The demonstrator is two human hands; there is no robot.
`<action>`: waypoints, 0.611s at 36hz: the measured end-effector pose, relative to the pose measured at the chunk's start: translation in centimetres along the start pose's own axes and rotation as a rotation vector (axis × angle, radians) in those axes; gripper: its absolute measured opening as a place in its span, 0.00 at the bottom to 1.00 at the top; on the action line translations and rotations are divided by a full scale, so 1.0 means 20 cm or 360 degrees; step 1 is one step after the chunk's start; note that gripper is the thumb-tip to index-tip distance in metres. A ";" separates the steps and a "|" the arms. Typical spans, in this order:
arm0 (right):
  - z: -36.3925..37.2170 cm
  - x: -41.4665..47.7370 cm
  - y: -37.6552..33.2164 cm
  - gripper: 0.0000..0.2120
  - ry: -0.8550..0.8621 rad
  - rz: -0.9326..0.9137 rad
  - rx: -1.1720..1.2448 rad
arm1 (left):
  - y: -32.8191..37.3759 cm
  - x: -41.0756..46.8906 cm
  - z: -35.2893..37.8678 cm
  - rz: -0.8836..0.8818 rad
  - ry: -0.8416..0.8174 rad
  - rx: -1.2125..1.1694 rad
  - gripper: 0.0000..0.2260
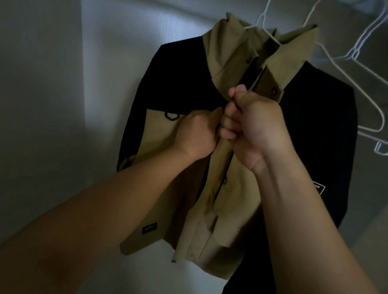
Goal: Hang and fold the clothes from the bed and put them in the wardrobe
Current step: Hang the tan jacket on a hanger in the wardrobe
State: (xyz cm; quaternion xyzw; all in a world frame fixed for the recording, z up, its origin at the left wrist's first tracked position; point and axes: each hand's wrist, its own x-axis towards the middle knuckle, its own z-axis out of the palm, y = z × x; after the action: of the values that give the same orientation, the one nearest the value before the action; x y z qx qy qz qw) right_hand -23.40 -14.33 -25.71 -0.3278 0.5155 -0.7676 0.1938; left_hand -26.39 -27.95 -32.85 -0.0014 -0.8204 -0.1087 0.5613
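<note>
Dim shot, inside of the wardrobe. Far left: pale wardrobe wall [31, 89], w/ a lighter white panel [117, 49] just behind the clothes.

Left hand [195, 134] is closed into a fist on the khaki front of the jacket [224, 195], bunching the left edge of the placket at chest height. A small black loop patch [171, 116] sits just left of the knuckles; a small dark label [149, 229] is lower down near the hem.

The jacket itself is khaki and black, black at shoulders and sleeves, hanging upright on a white wire hanger [265, 30] whose arms run inside the collar. Collar stands open; two dark snaps show below it.

Right hand [252, 125] is also fisted tight, touching the left hand, thumb and fingers pinched on the other placket edge at the centre; prob. on the zip pull, but too dark to tell.

Right sleeve carries a white-bordered patch [318, 189], text partly hidden. Further right, empty white hangers [359, 66] hang near the jacket's shoulder.
</note>
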 end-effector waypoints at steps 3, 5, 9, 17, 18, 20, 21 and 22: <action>0.01 0.02 -0.10 0.14 -0.0004 -0.0118 -0.0080 | 0.01 -0.01 0.01 0.0128 0.0009 0.0089 0.20; 0.02 0.04 -0.17 0.15 -0.0059 -0.0196 -0.0083 | 0.01 -0.01 0.02 0.0111 0.0010 0.0136 0.22; 0.02 0.05 -0.17 0.14 -0.0047 -0.0232 -0.0148 | 0.01 -0.02 0.02 0.0098 -0.0014 0.0139 0.22; -0.07 0.02 -0.06 0.13 0.0056 -0.0323 -0.0526 | -0.04 0.05 -0.02 0.0110 -0.0266 0.0134 0.24; -0.09 0.02 -0.05 0.15 0.0092 -0.0312 -0.0660 | -0.05 0.06 -0.05 0.0146 -0.0297 0.0133 0.24; -0.12 0.02 -0.03 0.23 0.0159 -0.0279 -0.1034 | -0.09 0.10 -0.09 0.0206 -0.0337 0.0112 0.18; -0.14 0.02 -0.02 0.27 0.0173 -0.0269 -0.1228 | -0.11 0.13 -0.12 0.0214 -0.0328 0.0095 0.15; -0.15 0.02 -0.01 0.30 0.0198 -0.0277 -0.1393 | -0.13 0.16 -0.14 0.0214 -0.0292 0.0085 0.12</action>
State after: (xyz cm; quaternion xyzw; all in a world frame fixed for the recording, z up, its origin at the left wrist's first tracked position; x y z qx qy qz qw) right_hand -25.78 -12.40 -26.24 -0.3742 0.7728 -0.5091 -0.0598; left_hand -25.39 -31.32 -29.32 -0.0513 -0.8690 -0.0483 0.4897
